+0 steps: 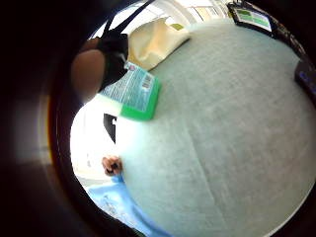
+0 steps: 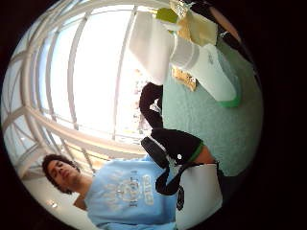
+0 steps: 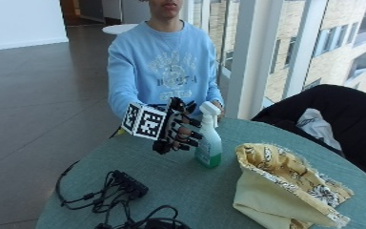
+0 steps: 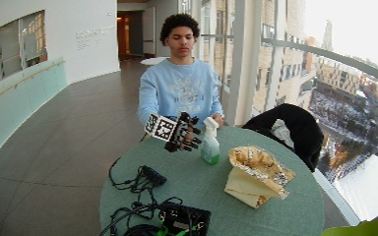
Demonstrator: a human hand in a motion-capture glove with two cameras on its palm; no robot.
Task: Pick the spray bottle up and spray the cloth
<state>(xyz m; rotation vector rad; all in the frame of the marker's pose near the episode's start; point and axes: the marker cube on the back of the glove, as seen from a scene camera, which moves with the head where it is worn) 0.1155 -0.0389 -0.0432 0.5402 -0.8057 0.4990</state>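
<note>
A clear spray bottle (image 3: 209, 143) with green liquid and a white trigger head stands upright on the round green table (image 3: 170, 195), close to the person. My gloved right hand (image 3: 178, 126) hovers above the table just beside the bottle, its fingers (image 3: 192, 130) loosely bent toward it and nothing between them. A small gap separates them. The yellow patterned cloth (image 3: 284, 186) lies bunched in a heap on the bottle's other side. In the palm views the bottle (image 1: 136, 91) (image 2: 206, 67) shows near, with the cloth (image 1: 155, 42) behind it.
Black cables and a plug block (image 3: 116, 188) lie on the table on the side away from the cloth. A black device (image 4: 186, 219) sits at the near edge. A dark jacket drapes over a chair (image 3: 341, 109) beyond the table. The person's bare hand (image 3: 218, 105) rests behind the bottle.
</note>
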